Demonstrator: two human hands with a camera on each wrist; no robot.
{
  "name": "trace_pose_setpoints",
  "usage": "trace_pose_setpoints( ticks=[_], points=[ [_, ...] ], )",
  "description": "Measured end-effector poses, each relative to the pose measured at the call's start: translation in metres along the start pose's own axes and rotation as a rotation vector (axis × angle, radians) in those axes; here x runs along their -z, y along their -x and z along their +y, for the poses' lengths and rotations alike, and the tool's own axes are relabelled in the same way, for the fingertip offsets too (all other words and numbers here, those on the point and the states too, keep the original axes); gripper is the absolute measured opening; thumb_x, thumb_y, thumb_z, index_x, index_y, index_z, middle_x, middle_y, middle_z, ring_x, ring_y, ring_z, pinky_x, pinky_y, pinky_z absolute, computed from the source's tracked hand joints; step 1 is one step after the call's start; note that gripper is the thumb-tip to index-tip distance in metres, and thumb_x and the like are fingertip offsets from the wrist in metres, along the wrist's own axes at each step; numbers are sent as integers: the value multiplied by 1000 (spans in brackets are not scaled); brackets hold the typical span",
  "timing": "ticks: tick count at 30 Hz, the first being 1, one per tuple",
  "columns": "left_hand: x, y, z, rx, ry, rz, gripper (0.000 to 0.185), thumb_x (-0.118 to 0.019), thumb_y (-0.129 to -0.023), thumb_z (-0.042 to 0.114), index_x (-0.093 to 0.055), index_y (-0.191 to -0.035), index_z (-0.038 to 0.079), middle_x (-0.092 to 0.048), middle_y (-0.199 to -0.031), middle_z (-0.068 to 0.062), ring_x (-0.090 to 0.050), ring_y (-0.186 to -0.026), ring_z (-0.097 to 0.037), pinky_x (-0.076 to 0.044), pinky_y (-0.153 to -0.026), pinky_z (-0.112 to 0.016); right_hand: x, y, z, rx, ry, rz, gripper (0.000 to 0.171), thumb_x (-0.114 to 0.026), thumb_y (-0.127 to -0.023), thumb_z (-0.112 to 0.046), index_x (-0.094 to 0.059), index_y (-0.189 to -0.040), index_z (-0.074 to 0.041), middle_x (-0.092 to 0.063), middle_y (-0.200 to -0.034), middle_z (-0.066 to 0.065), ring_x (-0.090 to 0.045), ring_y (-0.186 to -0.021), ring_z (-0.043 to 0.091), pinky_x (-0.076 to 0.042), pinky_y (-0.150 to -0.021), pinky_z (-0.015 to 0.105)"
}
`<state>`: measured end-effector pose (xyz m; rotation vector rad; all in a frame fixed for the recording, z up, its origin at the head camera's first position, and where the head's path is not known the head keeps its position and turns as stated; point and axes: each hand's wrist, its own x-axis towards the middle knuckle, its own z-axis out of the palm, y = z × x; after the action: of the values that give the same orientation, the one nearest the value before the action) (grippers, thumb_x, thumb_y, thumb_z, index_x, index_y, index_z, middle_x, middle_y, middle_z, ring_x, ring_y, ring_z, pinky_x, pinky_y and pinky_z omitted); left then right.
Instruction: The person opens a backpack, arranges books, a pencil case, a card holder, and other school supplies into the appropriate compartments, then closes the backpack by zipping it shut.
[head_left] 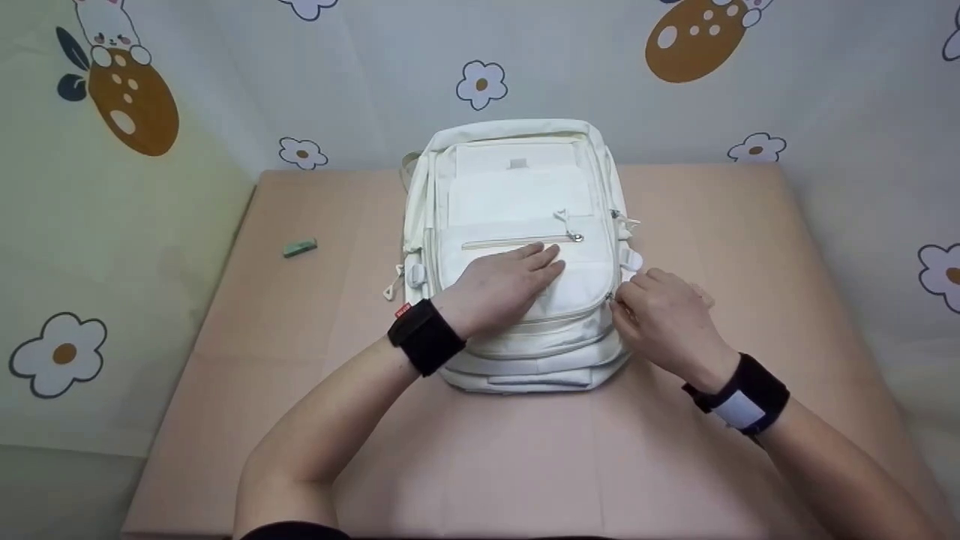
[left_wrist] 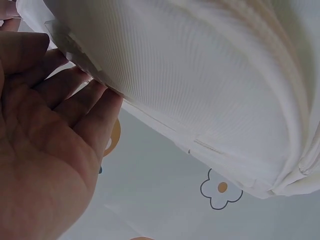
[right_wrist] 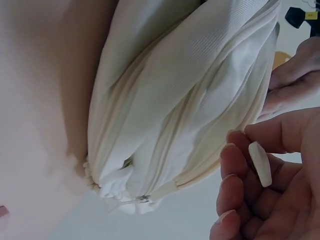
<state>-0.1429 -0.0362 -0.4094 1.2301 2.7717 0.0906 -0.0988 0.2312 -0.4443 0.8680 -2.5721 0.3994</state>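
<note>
A white backpack (head_left: 517, 187) lies flat on the pink table (head_left: 285, 390), front side up. My left hand (head_left: 536, 262) rests flat on its front pocket with the fingers straight, just below the pocket's zip line. In the left wrist view the left hand's palm (left_wrist: 45, 150) lies against the ribbed white backpack fabric (left_wrist: 200, 75). My right hand (head_left: 626, 298) is at the bag's right side seam, fingers curled. The right wrist view shows a small white zipper pull (right_wrist: 260, 164) pinched between thumb and fingers, beside the backpack's bulging side (right_wrist: 185, 85).
A small green object (head_left: 300, 247) lies on the table at the left. A metal zipper slider (head_left: 574, 237) sits at the right end of the front pocket zip. A flower-patterned cloth backdrop (head_left: 480, 82) closes in the table behind and at both sides.
</note>
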Motion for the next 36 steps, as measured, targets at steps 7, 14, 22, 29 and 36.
trace_pose_setpoints(
  ticks=[7,14,22,29,36],
  points=[
    [-1,1,-3,-15,27,21,46,-38,-111,20,-44,-156,13,-35,-163,-5,-30,-151,-21,-38,-114,-38,2,-3,-2,-48,10,-42,23,-64,-90,-12,-55,-69,-13,-42,-65,-5,-44,-63,21,-35,-58,34],
    [-3,6,-6,-29,50,27,47,-37,-111,19,-41,-157,13,-32,-164,-4,-27,-152,-21,-30,-119,-36,6,-6,-3,-80,15,-105,25,-63,-91,-14,-54,-68,-15,-42,-63,-6,-44,-63,20,-35,-58,35],
    [-3,33,-15,-46,64,78,45,-36,-112,20,-43,-155,9,-36,-162,-8,-27,-152,-23,-25,-121,-36,7,-6,-4,-97,6,-114,26,-62,-91,-12,-53,-67,-17,-41,-62,-6,-44,-63,19,-34,-59,34],
    [-12,60,-28,-42,81,129,45,-40,-111,20,-45,-153,5,-38,-160,-13,-31,-151,-27,-26,-121,-38,6,-4,-4,-90,13,-91,26,-63,-91,-13,-53,-67,-17,-41,-63,-7,-43,-62,19,-33,-58,34],
    [-19,61,-31,-31,92,111,46,-39,-111,21,-44,-153,4,-35,-162,-13,-28,-151,-27,-26,-121,-38,6,-3,-7,-64,28,-63,27,-63,-90,-11,-52,-66,-15,-40,-62,-6,-43,-61,20,-33,-57,35]
  ],
)
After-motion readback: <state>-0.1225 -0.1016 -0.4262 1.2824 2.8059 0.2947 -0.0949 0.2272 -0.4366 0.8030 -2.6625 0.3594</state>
